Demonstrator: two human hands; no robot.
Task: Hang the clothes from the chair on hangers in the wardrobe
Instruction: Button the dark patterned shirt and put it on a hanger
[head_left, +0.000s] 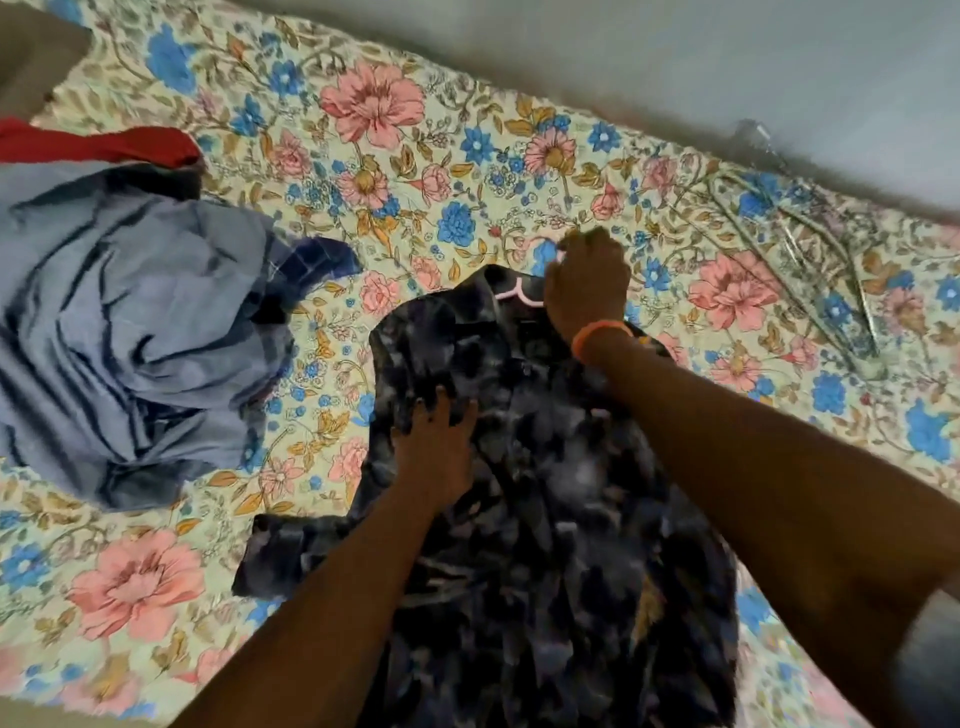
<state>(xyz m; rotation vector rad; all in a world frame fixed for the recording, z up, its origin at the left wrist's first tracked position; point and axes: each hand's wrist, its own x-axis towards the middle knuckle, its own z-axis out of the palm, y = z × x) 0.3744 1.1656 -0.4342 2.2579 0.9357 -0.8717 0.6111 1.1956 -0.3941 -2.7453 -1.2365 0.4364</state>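
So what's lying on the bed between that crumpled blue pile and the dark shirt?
In the head view, only the flowered bedsheet lies between the blue pile and the dark shirt; a dark blue checked corner pokes out from the pile's edge.

The single head-worn camera is looking forward and steeply down from above the person's arms, close over a bed covered by a floral bedsheet (363, 156), with no second view sharing the scene. Both forearms are entering from the lower edge, the left hand (434, 457) sitting near frame centre and the right hand (587, 283) just beyond it, higher in the frame. The wide-angle lens is bending the wall (675, 78) along the far side, beyond the right hand.
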